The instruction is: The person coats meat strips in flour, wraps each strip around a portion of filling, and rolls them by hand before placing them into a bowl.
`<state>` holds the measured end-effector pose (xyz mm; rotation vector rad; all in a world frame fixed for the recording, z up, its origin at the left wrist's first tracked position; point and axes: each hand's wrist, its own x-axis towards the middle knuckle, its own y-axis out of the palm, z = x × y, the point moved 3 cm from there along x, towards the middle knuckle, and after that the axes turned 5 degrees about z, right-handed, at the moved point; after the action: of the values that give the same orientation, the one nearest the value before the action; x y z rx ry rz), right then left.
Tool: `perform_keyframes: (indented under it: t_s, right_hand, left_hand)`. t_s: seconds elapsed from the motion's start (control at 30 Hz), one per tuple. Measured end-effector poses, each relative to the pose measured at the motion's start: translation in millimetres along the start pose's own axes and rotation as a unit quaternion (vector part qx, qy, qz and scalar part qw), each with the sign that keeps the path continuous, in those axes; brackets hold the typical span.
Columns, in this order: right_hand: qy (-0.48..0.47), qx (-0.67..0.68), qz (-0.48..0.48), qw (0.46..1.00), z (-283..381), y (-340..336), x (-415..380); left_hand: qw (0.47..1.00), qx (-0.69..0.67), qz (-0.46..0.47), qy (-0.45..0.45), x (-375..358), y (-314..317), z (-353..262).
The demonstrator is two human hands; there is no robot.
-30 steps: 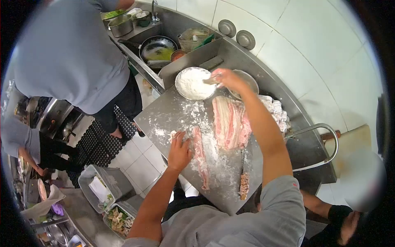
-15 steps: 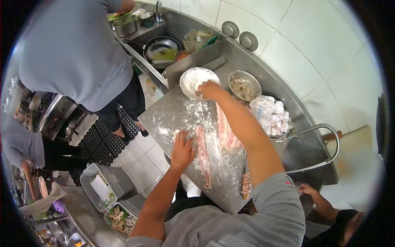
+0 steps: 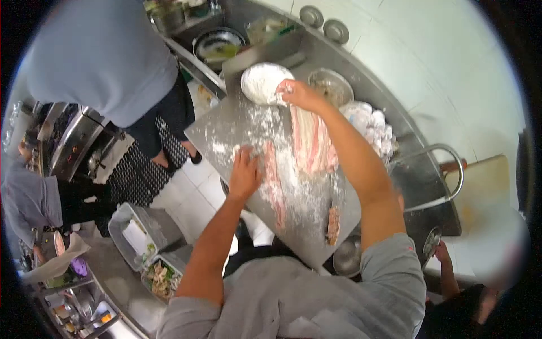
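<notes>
My right hand (image 3: pixel 304 96) is at the right rim of a bowl of white flour (image 3: pixel 262 82), its fingertips pinched together and coated in white, with flour between them. Below that wrist lies a stack of bacon slices (image 3: pixel 307 144), partly covered by my forearm. My left hand (image 3: pixel 247 172) rests on the floury steel worktop (image 3: pixel 217 127), fingers extended and somewhat apart. A small white lump shows at its fingertips. Just right of it, one floured bacon strip (image 3: pixel 274 189) lies lengthwise. Near the front edge is a narrow piece of reddish, chopped-looking meat (image 3: pixel 333 226).
Behind my right arm stand a metal bowl (image 3: pixel 330 85) and a pile of white-and-pink pieces in plastic (image 3: pixel 372 127). A pan (image 3: pixel 219 45) sits in the sink. Co-workers stand at left and lower right, one holding a metal dish (image 3: pixel 432 242). Bins (image 3: pixel 132 237) stand at lower left.
My right hand has come out of the flour bowl to its right rim. My left hand stays beside the bacon strip. The view has shifted, and a metal bowl shows under my right arm.
</notes>
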<state>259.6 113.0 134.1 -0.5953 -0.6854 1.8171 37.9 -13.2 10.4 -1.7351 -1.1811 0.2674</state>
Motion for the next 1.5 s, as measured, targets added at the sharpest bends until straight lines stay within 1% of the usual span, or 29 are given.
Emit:
perform_keyframes:
  t_s: [0.07, 0.17, 0.23, 0.33, 0.43, 0.53, 0.63, 0.73, 0.83, 0.93, 1.03, 1.13, 1.23, 1.33, 1.43, 1.5]
  right_hand:
    - [0.066, 0.059, 0.045, 0.995, 14, 19, -34]
    - [-0.057, 0.016, 0.018, 0.998, 3, 69, -82]
    - [0.031, 0.023, 0.066, 0.997, -5, 105, -108]
    - [0.098, 0.072, 0.068, 0.99, -2, 137, -136]
    - [0.054, 0.028, 0.068, 0.996, -9, 158, -147]
    - [-0.016, -0.049, -0.03, 0.998, -10, 165, -155]
    - [0.04, -0.046, -0.107, 0.992, -3, 160, -174]
    - [0.002, -0.075, -0.071, 0.995, 3, 169, -211]
    - [-0.136, -0.093, 0.039, 0.986, 20, 183, -247]
    - [-0.166, -0.153, -0.01, 0.974, 26, 199, -258]
    - [-0.175, -0.179, -0.064, 0.966, 16, 212, -257]
    - [-0.193, -0.188, -0.069, 0.961, 14, 218, -254]
    - [-0.185, -0.176, -0.09, 0.963, 19, 214, -255]
    - [-0.197, -0.12, -0.108, 0.967, 30, 204, -255]
    - [-0.169, -0.126, -0.103, 0.972, 39, 204, -258]
    - [-0.148, -0.15, -0.111, 0.971, 33, 214, -256]
  left_hand:
    - [1.0, -0.014, -0.012, 0.006, -3, -2, 0]
    - [0.998, -0.011, -0.061, 0.019, -4, -5, 1]
    - [0.994, -0.012, -0.112, 0.014, -7, -11, 0]
    - [0.993, -0.038, -0.104, 0.027, -25, -20, -13]
    - [0.991, -0.076, -0.059, 0.091, -41, -17, -32]
    - [0.99, -0.083, -0.012, 0.114, -49, -4, -39]
    - [0.991, -0.067, -0.009, 0.113, -51, 0, -40]
    - [0.993, -0.064, -0.029, 0.097, -53, -5, -44]
    - [0.989, -0.061, -0.032, 0.131, -51, -7, -45]
    - [0.99, -0.04, -0.005, 0.136, -51, -4, -46]
    - [0.991, -0.046, -0.006, 0.129, -52, -1, -44]
    - [0.991, -0.05, -0.011, 0.124, -53, 0, -43]
    - [0.991, -0.056, -0.016, 0.123, -52, -1, -44]
    - [0.992, -0.05, -0.01, 0.117, -51, 0, -42]
    - [0.991, -0.052, -0.023, 0.12, -51, 0, -43]
    - [0.991, -0.051, -0.022, 0.119, -52, 1, -43]
